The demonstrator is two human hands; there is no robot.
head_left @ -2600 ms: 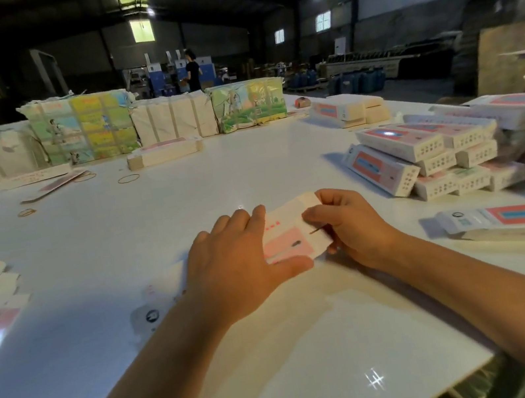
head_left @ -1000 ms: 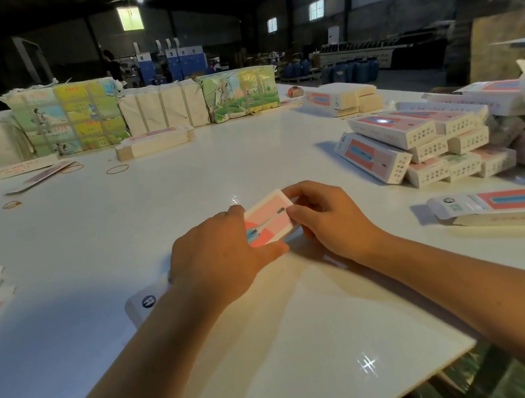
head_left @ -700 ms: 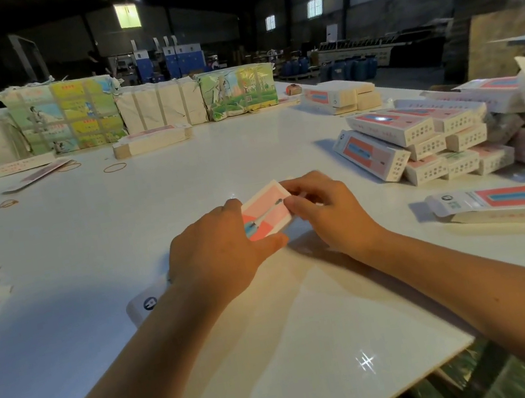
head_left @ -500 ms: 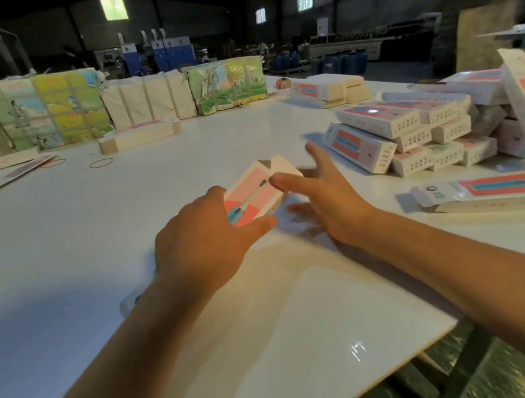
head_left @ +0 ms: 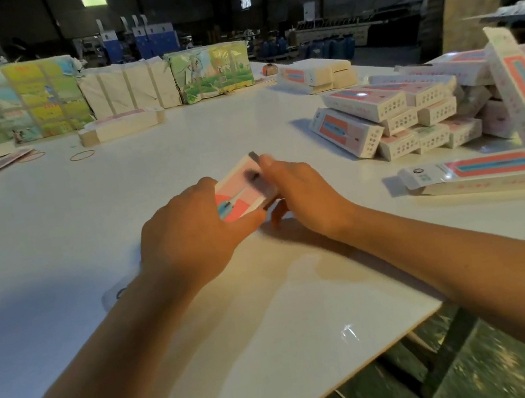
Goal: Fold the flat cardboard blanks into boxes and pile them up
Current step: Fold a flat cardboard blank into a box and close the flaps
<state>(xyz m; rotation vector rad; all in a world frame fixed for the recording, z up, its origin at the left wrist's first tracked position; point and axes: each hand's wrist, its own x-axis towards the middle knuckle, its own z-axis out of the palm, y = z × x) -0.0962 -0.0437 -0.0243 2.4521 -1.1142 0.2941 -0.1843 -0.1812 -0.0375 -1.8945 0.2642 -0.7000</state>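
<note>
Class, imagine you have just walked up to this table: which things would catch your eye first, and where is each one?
First, the two hands at the centre: the left hand grips a pink and white box while the right hand works its blurred end. Next, the pile of folded boxes at the right of the white table. Then the colourful wrapped bundles along the far edge.

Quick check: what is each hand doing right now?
Left hand: grips the pink box.
Right hand: on the box's end, blurred; grip cannot be told.
</note>
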